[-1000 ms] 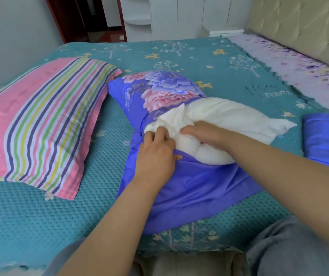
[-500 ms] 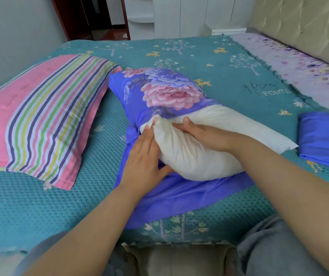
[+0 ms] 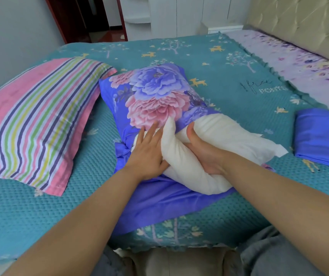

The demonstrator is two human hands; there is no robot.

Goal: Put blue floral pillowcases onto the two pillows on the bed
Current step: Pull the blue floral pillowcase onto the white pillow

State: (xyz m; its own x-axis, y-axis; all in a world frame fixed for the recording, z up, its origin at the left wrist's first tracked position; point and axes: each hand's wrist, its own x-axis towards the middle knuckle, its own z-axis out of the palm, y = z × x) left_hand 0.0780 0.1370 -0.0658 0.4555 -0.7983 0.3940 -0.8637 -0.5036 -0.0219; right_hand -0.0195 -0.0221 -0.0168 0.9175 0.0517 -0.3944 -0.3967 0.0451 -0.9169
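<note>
The left hand [image 3: 149, 150] lies flat, fingers straight, against the white pillow [image 3: 209, 148]. The right hand [image 3: 205, 154] grips a fold of it. The pillow sits half inside the floral pillowcase [image 3: 157, 96] on the bed [image 3: 229, 76], whose teal cover reads "FOREST"-like lettering, partly cut off. A striped pillow [image 3: 36, 120] lies left, a folded blue pillowcase [image 3: 322, 138] right.

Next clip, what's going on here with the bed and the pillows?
A person is stuffing a white pillow into a blue floral pillowcase. The right hand grips a fold of the pillow; the left hand lies flat at the opening. About half the pillow is still out. A striped pillow and a folded blue cloth lie alongside.
</note>
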